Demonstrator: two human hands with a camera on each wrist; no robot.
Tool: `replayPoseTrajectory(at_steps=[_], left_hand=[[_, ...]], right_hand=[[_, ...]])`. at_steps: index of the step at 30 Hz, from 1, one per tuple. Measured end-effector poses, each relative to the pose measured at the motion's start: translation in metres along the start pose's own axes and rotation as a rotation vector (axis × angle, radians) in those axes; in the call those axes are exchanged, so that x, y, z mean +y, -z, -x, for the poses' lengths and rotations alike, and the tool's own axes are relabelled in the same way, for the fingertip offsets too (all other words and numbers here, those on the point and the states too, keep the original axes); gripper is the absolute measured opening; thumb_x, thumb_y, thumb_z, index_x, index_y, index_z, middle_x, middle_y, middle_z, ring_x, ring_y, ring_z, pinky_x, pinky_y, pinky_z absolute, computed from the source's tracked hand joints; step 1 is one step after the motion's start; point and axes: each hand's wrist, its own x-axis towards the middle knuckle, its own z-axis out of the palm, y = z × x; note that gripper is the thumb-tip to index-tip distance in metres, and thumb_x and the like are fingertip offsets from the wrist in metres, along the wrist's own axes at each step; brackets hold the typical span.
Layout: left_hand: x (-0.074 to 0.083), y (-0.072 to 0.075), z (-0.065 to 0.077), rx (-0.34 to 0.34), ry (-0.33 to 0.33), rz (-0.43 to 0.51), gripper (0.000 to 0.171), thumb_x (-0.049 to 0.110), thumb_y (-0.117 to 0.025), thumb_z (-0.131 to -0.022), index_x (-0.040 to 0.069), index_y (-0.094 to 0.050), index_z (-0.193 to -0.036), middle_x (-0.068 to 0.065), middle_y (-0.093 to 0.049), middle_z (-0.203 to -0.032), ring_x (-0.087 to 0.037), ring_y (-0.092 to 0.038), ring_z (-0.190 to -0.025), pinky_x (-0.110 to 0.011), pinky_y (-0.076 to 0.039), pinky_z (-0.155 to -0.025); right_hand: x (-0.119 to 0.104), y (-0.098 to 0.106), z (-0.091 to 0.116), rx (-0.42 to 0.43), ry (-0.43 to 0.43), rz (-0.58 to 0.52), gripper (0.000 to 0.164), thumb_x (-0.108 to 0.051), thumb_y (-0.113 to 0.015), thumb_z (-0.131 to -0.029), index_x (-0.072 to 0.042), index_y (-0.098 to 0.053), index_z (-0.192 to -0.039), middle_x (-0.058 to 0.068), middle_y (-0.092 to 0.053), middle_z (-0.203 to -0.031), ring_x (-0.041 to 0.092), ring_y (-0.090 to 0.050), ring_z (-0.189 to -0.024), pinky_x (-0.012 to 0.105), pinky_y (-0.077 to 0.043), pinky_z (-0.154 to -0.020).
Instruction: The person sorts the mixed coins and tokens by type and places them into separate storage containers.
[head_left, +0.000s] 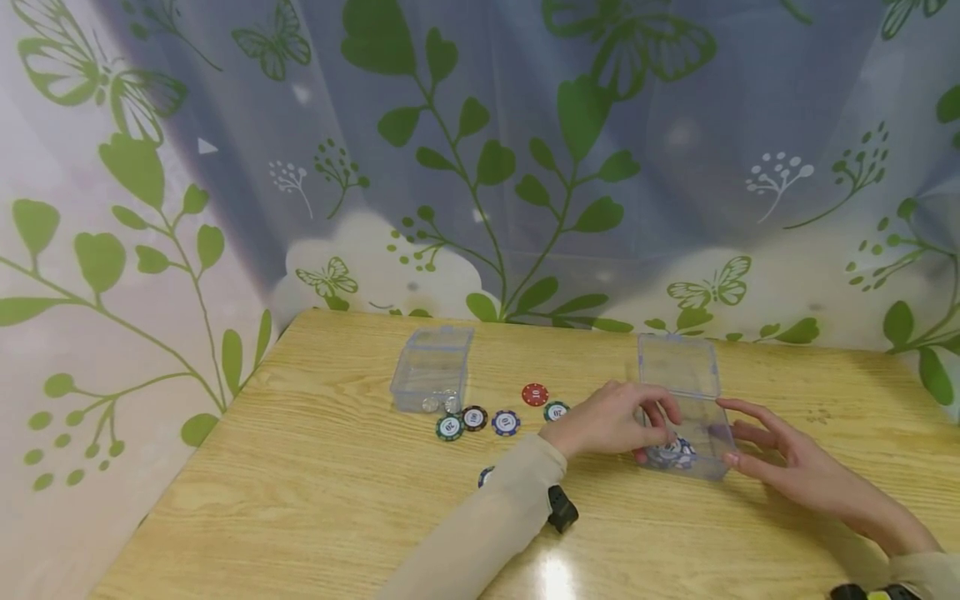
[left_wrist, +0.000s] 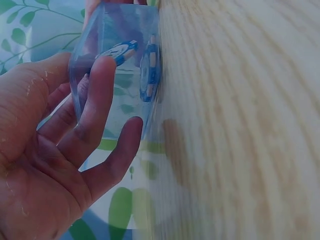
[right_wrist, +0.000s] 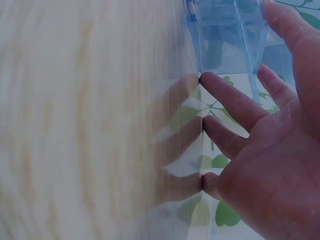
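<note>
Inside the right-hand clear plastic box is my left hand, its bent fingertips pinching a blue-and-white poker chip that tilts above the floor of the box. Another blue poker chip lies flat beneath it in the left wrist view, and several overlap there in the head view. My right hand spreads along the right side of this box, thumb at the front corner and index finger at the hinge corner. Its other fingertips rest on the table. The box's lid leans open toward the back.
A second open clear box on the left holds small clear discs. Between the boxes lie a red chip, a blue chip, a black chip and green chips. Another chip is partly hidden by the left sleeve. A patterned curtain hangs behind.
</note>
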Motion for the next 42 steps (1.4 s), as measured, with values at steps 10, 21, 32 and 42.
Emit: replayPoseTrajectory(at_steps=[10,21,32,42], left_hand=[[0.001,-0.001,0.001,0.019,0.009,-0.046,0.014,0.018,-0.067,-0.1,0.018,-0.068,-0.114,0.017,-0.064,-0.087,-0.003,-0.068,-0.055,-0.016,-0.054,-0.058],[0.0,-0.001,0.002,0.035,-0.015,-0.081,0.015,0.017,-0.065,-0.101,0.018,-0.068,-0.116,0.014,-0.068,-0.093,0.0,-0.067,-0.055,-0.015,-0.053,-0.058],[-0.001,0.003,0.006,0.065,-0.035,-0.108,0.017,0.021,-0.062,-0.103,0.018,-0.068,-0.12,0.013,-0.068,-0.1,0.0,-0.068,-0.059,-0.009,-0.049,-0.069],[-0.017,0.019,0.017,0.122,-0.101,-0.091,0.021,0.024,-0.062,-0.103,0.019,-0.069,-0.123,0.013,-0.067,-0.112,0.008,-0.063,-0.086,-0.008,-0.05,-0.079]], right_hand=[[0.0,0.001,0.0,-0.002,-0.014,0.007,0.073,-0.03,-0.057,-0.106,-0.021,-0.015,-0.165,0.041,-0.035,-0.154,0.06,-0.035,-0.14,0.068,-0.051,-0.089],[0.001,0.0,0.0,0.008,-0.003,0.02,0.072,-0.026,-0.057,-0.106,-0.018,-0.015,-0.165,0.042,-0.036,-0.153,0.06,-0.036,-0.139,0.067,-0.051,-0.088],[0.001,0.0,-0.001,0.012,0.001,0.026,0.073,-0.026,-0.058,-0.106,-0.019,-0.016,-0.165,0.041,-0.036,-0.153,0.06,-0.036,-0.139,0.068,-0.05,-0.09],[0.001,-0.001,-0.001,0.029,0.018,0.035,0.072,-0.025,-0.059,-0.105,-0.018,-0.018,-0.164,0.041,-0.037,-0.153,0.06,-0.038,-0.138,0.07,-0.05,-0.09]])
